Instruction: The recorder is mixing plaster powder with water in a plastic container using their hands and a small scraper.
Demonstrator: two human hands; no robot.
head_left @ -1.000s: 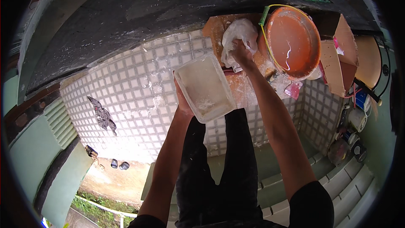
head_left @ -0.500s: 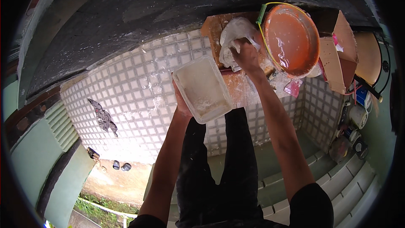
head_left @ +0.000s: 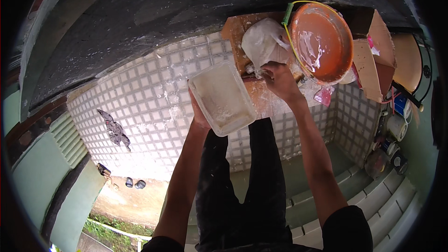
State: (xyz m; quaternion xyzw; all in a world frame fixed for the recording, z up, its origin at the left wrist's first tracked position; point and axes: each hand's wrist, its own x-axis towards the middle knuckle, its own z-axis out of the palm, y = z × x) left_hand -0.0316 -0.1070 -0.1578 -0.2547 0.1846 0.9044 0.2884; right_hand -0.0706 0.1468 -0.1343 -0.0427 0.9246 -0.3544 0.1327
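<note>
A whitish rectangular plastic tub [head_left: 221,95], with a little white powder inside near its lower end, is gripped at its left side by my left hand [head_left: 198,112]. The thumb and part of the palm show; the other fingers are hidden behind the tub. Right of it, my right hand [head_left: 282,83] has its fingers drawn together on the near edge of a translucent plastic bag [head_left: 262,41]. The bag bulges with something pale and lies on a worn wooden board [head_left: 234,30]. Pale residue covers the surface around the bag.
Beside the bag stands an orange bucket [head_left: 338,49] with milky liquid and a yellow-green handle. Farther right are an open cardboard box [head_left: 381,49] and several paint cans [head_left: 396,127]. A dark rag [head_left: 114,129] lies on the tiled floor [head_left: 144,98]; light steps [head_left: 378,210] are lower right.
My right hand has drawn back toward me from over the bag and now grips its near edge. The bag's opening has folded down. The tub has barely moved.
</note>
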